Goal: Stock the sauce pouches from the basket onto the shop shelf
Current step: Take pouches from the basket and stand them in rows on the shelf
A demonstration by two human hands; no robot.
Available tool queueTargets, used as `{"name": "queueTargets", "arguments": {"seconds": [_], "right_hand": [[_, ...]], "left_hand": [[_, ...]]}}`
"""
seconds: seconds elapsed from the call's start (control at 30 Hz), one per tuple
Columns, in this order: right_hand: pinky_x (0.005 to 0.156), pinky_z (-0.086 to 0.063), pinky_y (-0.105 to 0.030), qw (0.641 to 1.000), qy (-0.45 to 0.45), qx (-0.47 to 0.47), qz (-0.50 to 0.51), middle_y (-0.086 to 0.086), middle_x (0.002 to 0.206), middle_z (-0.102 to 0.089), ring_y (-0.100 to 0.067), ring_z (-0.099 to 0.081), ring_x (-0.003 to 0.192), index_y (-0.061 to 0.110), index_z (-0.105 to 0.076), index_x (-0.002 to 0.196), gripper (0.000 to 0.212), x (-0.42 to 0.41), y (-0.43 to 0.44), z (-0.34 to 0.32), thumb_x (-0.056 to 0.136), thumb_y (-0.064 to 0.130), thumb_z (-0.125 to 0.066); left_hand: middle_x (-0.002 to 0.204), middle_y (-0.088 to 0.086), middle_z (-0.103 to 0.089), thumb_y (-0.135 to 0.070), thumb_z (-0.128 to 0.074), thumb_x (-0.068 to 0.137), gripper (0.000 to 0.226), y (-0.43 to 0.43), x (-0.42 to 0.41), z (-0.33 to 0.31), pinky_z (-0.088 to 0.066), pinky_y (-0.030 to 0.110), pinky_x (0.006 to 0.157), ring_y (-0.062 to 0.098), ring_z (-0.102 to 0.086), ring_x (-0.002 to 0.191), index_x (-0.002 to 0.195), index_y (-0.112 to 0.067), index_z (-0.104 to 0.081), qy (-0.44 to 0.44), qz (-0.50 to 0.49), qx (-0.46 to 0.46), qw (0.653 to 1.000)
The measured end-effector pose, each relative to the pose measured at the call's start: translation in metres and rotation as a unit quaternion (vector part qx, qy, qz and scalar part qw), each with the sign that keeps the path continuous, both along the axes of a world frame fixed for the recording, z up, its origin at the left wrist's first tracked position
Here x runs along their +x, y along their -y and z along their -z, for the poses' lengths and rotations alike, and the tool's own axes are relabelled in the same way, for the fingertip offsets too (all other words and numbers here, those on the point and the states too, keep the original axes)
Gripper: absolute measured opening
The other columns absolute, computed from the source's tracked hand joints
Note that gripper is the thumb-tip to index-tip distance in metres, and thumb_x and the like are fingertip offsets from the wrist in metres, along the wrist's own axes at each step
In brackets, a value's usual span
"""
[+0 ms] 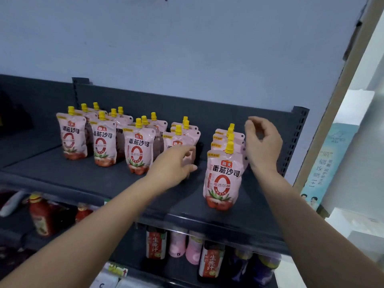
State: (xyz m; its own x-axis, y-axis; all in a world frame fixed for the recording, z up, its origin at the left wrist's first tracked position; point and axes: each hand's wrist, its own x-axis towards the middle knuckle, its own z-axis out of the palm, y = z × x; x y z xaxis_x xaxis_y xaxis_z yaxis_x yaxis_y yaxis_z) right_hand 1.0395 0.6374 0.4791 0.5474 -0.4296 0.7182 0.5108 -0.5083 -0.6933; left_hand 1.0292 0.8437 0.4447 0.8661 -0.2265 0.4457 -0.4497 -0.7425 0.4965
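Both bare forearms reach forward. The left hand [173, 163] curls thumb and fingers round a sauce pouch [176, 142]; the right hand [262, 144] hovers higher, fingers loosely curled.

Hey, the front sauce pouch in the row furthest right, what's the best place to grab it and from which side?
Take the front pouch by its upper body, just under the yellow cap, coming from the front. It stands upright, wide face toward you, with more pouches close behind; the right hand is beside that row.
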Motion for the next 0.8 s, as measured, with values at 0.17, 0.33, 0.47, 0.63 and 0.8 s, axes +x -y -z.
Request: {"name": "queueTargets", "arguments": {"seconds": [0.17,0.33,0.47,0.63,0.8], "right_hand": [[0.095,-0.039,-0.023,0.988,0.02,-0.144,-0.051,0.005,0.119,-0.064,-0.012,-0.054,0.115,0.021,-0.064,0.119,0.03,-0.015,-0.058,-0.002,0.089,0.024,-0.058],[0.105,-0.038,-0.038,0.951,-0.016,-0.287,-0.116,-0.004,0.132,-0.059,-0.024,-0.049,0.126,0.016,-0.06,0.126,0.041,-0.024,-0.121,0.018,0.086,0.023,-0.06],[0.113,-0.03,-0.044,0.901,-0.084,-0.393,-0.162,-0.005,0.147,-0.044,-0.024,-0.035,0.138,0.019,-0.05,0.137,0.052,-0.032,-0.175,0.036,0.087,0.032,-0.06],[0.112,-0.027,-0.042,0.839,-0.104,-0.487,-0.219,-0.004,0.153,-0.035,-0.025,-0.028,0.141,0.021,-0.04,0.143,0.06,-0.049,-0.249,0.053,0.089,0.039,-0.058],[0.113,-0.028,-0.04,0.786,-0.111,-0.54,-0.282,-0.005,0.153,-0.034,-0.025,-0.027,0.141,0.021,-0.035,0.146,0.063,-0.068,-0.328,0.069,0.09,0.039,-0.057]], "left_hand": [[0.13,0.003,-0.055,-0.034,-0.059,0.089,0.048,-0.054,-0.029,-0.006,-0.049,0.043,0.09,0.026,-0.052,0.119,0.133,-0.017,-0.049,0.064,-0.116,0.179,0.975],[0.12,0.004,-0.058,-0.036,-0.061,0.085,0.039,-0.117,-0.06,0.002,-0.044,0.039,0.089,0.025,-0.052,0.114,0.116,-0.013,-0.054,0.061,-0.226,0.288,0.929],[0.127,0.003,-0.056,-0.038,-0.062,0.082,0.042,-0.176,-0.086,0.016,-0.04,0.037,0.096,0.024,-0.049,0.121,0.116,-0.016,-0.054,0.05,-0.289,0.343,0.892],[0.12,0.001,-0.059,-0.033,-0.056,0.087,0.029,-0.248,-0.131,0.034,-0.041,0.035,0.094,0.022,-0.051,0.117,0.112,-0.018,-0.054,0.016,-0.365,0.364,0.857],[0.12,0.002,-0.058,-0.033,-0.051,0.09,0.029,-0.31,-0.178,0.041,-0.039,0.035,0.095,0.023,-0.05,0.119,0.112,-0.015,-0.053,-0.048,-0.431,0.362,0.825]]}}
